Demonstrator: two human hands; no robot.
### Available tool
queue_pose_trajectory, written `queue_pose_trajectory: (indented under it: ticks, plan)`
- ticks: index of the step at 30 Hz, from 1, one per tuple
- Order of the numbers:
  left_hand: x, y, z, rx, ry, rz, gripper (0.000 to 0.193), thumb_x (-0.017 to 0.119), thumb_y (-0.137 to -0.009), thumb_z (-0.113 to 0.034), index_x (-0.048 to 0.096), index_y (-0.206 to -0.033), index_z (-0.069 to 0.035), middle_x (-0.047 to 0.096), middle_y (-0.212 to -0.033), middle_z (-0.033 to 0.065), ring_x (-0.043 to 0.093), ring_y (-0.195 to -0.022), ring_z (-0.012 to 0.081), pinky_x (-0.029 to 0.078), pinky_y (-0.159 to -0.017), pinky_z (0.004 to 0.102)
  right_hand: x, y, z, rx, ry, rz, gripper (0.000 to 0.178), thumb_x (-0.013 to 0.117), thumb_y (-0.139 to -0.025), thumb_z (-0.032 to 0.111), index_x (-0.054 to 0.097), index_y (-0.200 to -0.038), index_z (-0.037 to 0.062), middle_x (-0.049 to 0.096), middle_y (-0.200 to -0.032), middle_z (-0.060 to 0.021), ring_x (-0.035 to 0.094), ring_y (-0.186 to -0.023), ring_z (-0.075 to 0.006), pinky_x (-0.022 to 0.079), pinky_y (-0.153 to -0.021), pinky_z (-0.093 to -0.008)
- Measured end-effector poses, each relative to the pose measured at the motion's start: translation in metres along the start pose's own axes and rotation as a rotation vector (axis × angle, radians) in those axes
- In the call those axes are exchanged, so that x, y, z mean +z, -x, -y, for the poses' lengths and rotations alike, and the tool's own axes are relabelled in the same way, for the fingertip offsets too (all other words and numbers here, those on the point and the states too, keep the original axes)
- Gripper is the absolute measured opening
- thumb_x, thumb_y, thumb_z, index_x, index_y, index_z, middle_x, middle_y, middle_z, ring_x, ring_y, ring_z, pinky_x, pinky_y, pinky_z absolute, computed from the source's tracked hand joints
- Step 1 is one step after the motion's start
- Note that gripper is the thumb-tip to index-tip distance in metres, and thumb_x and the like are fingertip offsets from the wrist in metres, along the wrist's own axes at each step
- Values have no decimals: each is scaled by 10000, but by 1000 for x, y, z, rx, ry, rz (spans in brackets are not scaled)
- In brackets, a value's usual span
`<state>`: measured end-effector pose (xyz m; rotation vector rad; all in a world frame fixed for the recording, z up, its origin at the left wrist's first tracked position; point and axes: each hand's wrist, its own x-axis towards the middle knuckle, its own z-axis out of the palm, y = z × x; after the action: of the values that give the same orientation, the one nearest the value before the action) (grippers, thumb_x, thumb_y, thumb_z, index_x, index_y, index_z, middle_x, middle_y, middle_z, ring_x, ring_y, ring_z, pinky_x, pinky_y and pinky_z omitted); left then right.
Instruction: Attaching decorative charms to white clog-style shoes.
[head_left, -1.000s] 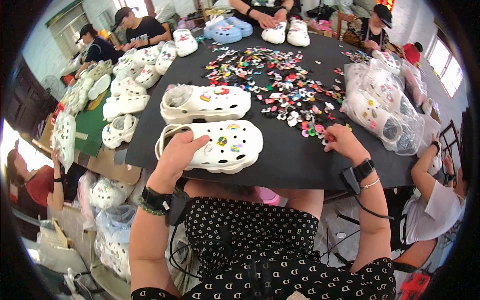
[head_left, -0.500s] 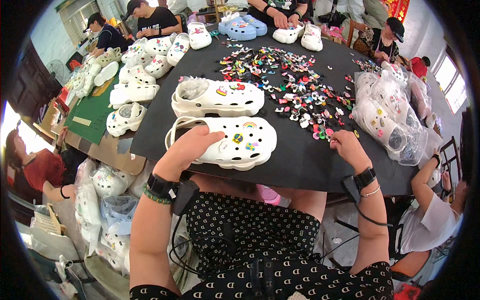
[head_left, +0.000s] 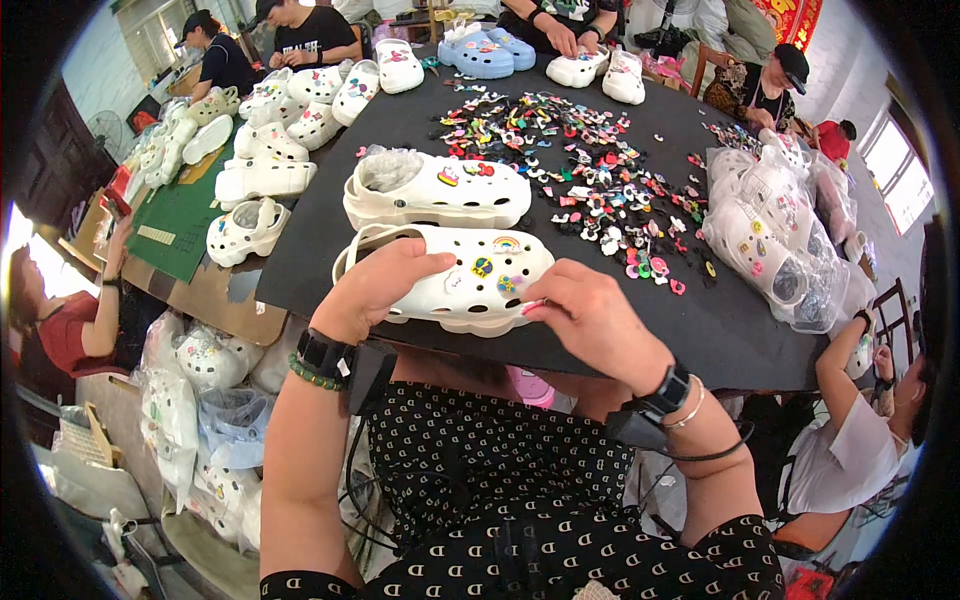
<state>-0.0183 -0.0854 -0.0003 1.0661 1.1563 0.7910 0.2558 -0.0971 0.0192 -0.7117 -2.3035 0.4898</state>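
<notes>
The near white clog (head_left: 440,262) lies on the black table with its toe to the right. On its upper sit a rainbow charm (head_left: 507,245), a dark round charm and a few more. My left hand (head_left: 385,285) is closed on the clog's near side, thumb over the top. My right hand (head_left: 600,318) is at the toe, its fingers pinched on a small pink shoe charm (head_left: 534,306), mostly hidden by the fingers. Just behind lies a second white clog (head_left: 430,200) with charms and clear plastic stuffed in its opening.
Loose charms (head_left: 610,190) are heaped across the black table (head_left: 400,130). Bagged white clogs (head_left: 765,240) stand at the right, more decorated clogs (head_left: 265,180) at the left. Blue clogs (head_left: 485,52) sit at the far edge. Several people work around the table.
My right hand has moved left from the charm pile's edge to the clog's toe, carrying a small charm. My left hand stays on the clog. At the left, another person's arm has risen.
</notes>
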Motion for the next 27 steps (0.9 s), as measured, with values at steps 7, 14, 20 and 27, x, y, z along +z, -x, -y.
queue_pose_trajectory:
  ticks: [7,14,20,27]
  plan:
    - [-1,-1,2,15,83,52,315,598,-955,-177,606,-1186,37,697,-1073,100,691,-854,136,578,-716,275,37,-13,9,50,96,13,101,639,-867,116,640,-912,26,598,-845,-132,628,-769,-344,520,-681,-431]
    - [1,2,1,37,69,66,297,607,-951,-190,625,-1157,23,692,-1050,68,657,-870,110,544,-742,264,42,-26,13,122,227,38,119,649,-873,145,637,-849,29,613,-810,-135,620,-729,-346,502,-643,-439]
    - [1,2,7,68,1,32,271,598,-954,-184,649,-1129,17,687,-1045,35,619,-889,84,499,-798,249,43,-42,12,157,289,164,127,655,-852,145,625,-835,22,617,-808,-154,621,-746,-363,491,-670,-462]
    - [5,11,3,105,-27,45,303,580,-975,-210,627,-1202,-16,685,-1055,6,632,-891,77,510,-802,249,38,-53,23,198,353,206,83,651,-829,103,627,-842,24,594,-866,-152,610,-810,-351,488,-689,-454]
